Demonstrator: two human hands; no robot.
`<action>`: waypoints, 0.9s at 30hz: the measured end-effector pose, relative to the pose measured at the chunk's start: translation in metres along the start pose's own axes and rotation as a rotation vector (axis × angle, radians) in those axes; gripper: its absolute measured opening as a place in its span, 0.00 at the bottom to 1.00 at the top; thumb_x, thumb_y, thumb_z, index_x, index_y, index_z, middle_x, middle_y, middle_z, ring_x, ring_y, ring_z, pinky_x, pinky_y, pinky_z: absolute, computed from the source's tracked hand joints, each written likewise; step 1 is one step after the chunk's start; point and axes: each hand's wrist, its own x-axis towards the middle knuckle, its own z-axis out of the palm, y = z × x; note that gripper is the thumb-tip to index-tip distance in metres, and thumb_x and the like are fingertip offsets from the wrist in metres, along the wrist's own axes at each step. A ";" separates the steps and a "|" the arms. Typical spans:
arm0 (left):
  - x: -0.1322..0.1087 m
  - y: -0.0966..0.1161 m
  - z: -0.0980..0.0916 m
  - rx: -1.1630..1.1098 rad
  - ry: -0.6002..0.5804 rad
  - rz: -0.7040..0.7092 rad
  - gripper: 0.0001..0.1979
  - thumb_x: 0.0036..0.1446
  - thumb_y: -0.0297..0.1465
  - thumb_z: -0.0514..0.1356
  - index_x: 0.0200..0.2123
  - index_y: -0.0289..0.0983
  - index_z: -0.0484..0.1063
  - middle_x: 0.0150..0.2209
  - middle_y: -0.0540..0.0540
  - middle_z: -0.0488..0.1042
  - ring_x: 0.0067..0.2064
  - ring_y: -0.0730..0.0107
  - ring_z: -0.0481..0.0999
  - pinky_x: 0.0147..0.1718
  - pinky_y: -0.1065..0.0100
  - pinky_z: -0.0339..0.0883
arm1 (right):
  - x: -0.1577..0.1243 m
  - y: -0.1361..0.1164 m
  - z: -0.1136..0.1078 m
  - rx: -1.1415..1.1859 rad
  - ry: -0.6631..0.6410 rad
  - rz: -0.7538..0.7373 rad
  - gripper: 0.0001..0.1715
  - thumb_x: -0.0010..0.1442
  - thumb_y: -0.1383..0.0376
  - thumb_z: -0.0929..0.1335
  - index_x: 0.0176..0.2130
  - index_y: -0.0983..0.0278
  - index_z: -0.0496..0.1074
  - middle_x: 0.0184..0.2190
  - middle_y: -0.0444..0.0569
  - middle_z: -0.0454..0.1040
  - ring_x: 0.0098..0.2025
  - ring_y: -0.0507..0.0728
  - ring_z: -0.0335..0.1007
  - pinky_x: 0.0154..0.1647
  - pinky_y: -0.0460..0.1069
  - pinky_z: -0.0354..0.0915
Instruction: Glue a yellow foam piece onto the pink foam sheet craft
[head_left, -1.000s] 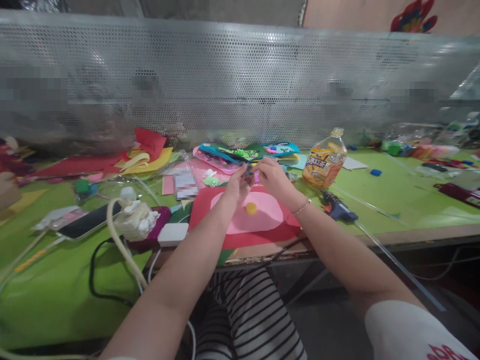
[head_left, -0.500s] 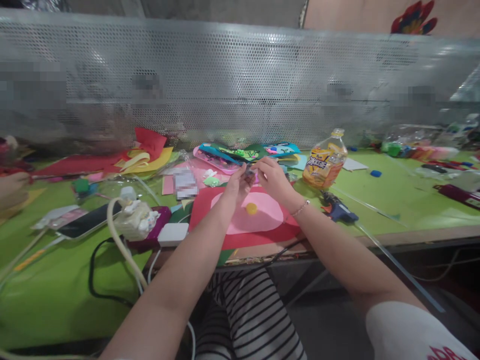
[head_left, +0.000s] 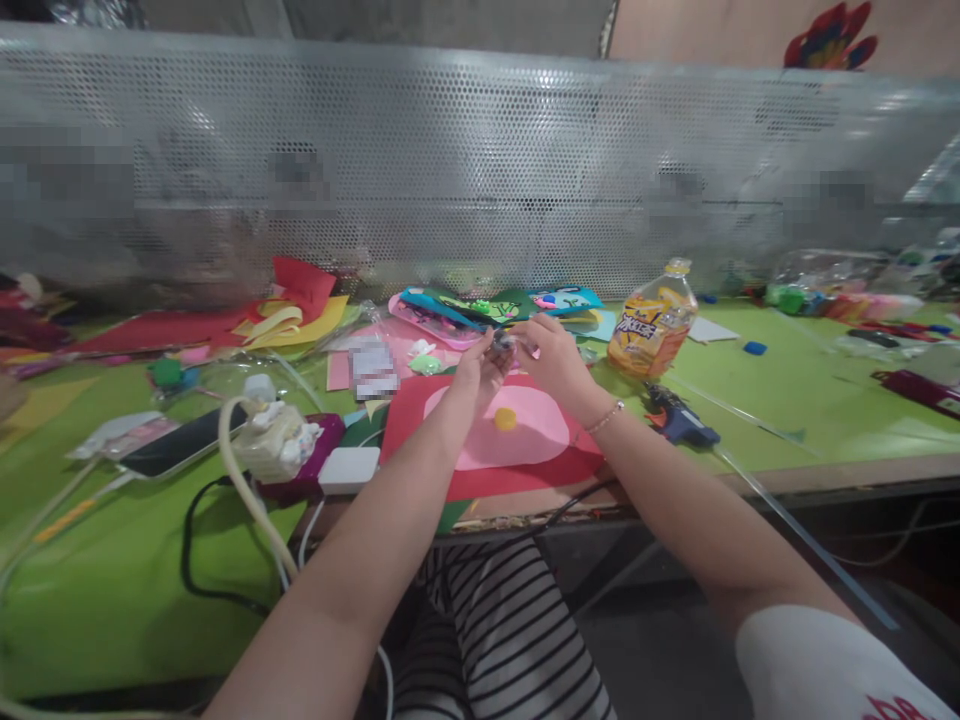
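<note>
Two bare hands are brought together above the far part of a red sheet (head_left: 544,483). By the left hand (head_left: 480,368), a small grey piece (head_left: 502,341) is held at the curled fingertips; its shape is too blurred to be told. The right hand (head_left: 559,362) is bent inward with its fingertips drawn together at the piece's right side, though whether it is pinched there cannot be told. On the sheet, a pink rounded shape (head_left: 529,440) is topped by a yellow disc (head_left: 505,419), seen between the forearms. The sheet's lower edge is set near the front edge of the green table (head_left: 810,430), and its left edge just beside a white adapter (head_left: 349,468). Behind the hands, room is bounded closely by a pink tray (head_left: 420,325). To the right, the way is narrowed by a bottle (head_left: 651,328) and a glue gun (head_left: 684,425); beyond them, wider green surface is offered.
</note>
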 end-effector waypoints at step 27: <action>0.003 -0.001 -0.005 0.026 -0.047 0.042 0.04 0.46 0.27 0.63 0.27 0.35 0.70 0.22 0.51 0.72 0.25 0.79 0.72 0.30 0.75 0.68 | 0.004 -0.006 -0.002 0.193 -0.039 0.203 0.11 0.49 0.71 0.63 0.32 0.63 0.73 0.26 0.45 0.73 0.27 0.51 0.66 0.29 0.47 0.62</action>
